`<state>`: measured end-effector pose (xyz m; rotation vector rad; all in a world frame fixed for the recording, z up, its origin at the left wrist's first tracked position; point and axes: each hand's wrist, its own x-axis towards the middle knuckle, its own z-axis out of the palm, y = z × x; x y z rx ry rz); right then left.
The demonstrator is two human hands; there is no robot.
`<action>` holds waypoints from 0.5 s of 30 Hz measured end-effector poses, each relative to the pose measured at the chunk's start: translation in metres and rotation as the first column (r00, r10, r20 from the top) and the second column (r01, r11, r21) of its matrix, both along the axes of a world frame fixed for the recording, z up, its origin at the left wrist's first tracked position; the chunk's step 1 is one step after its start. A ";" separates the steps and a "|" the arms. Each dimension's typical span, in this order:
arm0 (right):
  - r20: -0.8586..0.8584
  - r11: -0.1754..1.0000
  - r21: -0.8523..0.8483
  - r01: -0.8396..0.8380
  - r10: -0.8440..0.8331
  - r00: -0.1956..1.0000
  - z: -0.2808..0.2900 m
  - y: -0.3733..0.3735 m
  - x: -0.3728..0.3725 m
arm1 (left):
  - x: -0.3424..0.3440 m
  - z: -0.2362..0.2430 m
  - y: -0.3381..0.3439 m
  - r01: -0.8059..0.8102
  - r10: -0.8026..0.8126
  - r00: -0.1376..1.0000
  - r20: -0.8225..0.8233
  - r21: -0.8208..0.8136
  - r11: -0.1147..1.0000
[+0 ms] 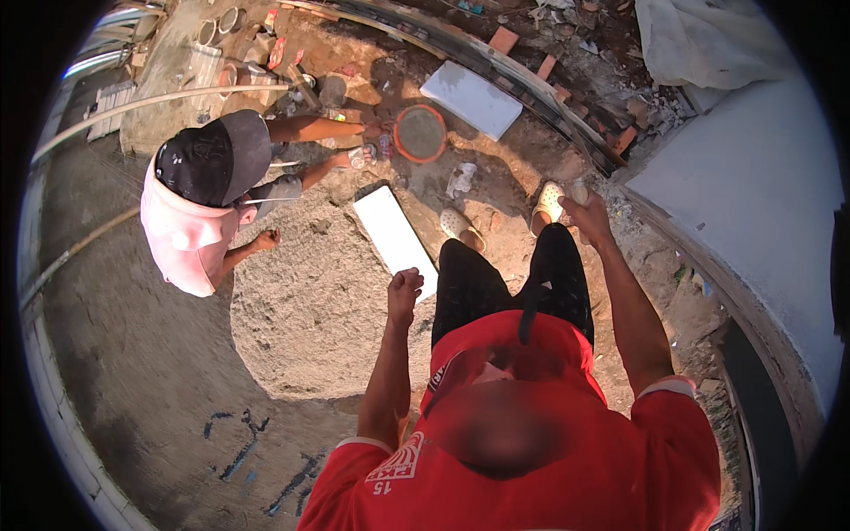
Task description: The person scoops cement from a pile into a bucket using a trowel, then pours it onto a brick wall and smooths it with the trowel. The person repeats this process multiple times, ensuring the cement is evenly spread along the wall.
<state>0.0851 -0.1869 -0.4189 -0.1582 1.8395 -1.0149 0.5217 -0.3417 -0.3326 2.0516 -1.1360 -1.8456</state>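
Observation:
My left hand [404, 288] is curled, over the edge of a white rectangular panel [390, 230] on the sand; whether anything sits inside its fingers is hidden. My right hand [586, 212] is closed around a small pale object [579, 193], too small to make out, held out above my right sandal [544, 202]. A round orange-rimmed bucket [419, 134] with grey contents stands ahead of me. A crumpled pale scrap [460, 180] lies between it and my feet.
A co-worker in pink [190, 226] squats at left, one hand near the bucket. Another white panel [471, 97] lies by a long curved beam. Bricks [503, 41] and rubble lie beyond. A white wall [753, 203] rises at right, a sand heap [292, 336] at left.

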 end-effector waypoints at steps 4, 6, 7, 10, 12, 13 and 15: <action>-0.017 0.976 0.033 -0.214 0.214 0.977 -0.042 -0.065 0.014 | 0.012 -0.024 -0.020 0.017 -0.022 0.997 0.074 0.069 0.997; -0.134 0.979 0.003 -0.206 0.205 0.970 -0.064 -0.106 0.038 | 0.025 -0.041 -0.032 0.066 -0.070 0.989 0.134 0.028 0.997; -0.195 0.979 -0.012 -0.205 0.199 0.960 -0.075 -0.128 0.052 | 0.033 -0.051 -0.040 0.101 -0.104 0.978 0.182 0.024 0.995; -0.099 0.961 0.024 -0.276 0.277 0.956 -0.112 -0.202 0.092 | 0.062 -0.078 -0.069 0.132 -0.137 0.956 0.261 0.037 0.991; -0.177 0.923 0.025 -0.385 0.383 0.907 -0.145 -0.261 0.116 | 0.082 -0.094 -0.095 0.139 -0.166 0.940 0.297 0.111 0.984; -0.251 0.888 0.041 -0.458 0.453 0.855 -0.164 -0.293 0.127 | 0.093 -0.103 -0.111 0.149 -0.174 0.946 0.274 0.108 0.983; -0.311 0.844 0.026 -0.535 0.516 0.799 -0.206 -0.356 0.150 | 0.121 -0.108 -0.130 0.067 -0.111 0.956 0.271 0.166 0.984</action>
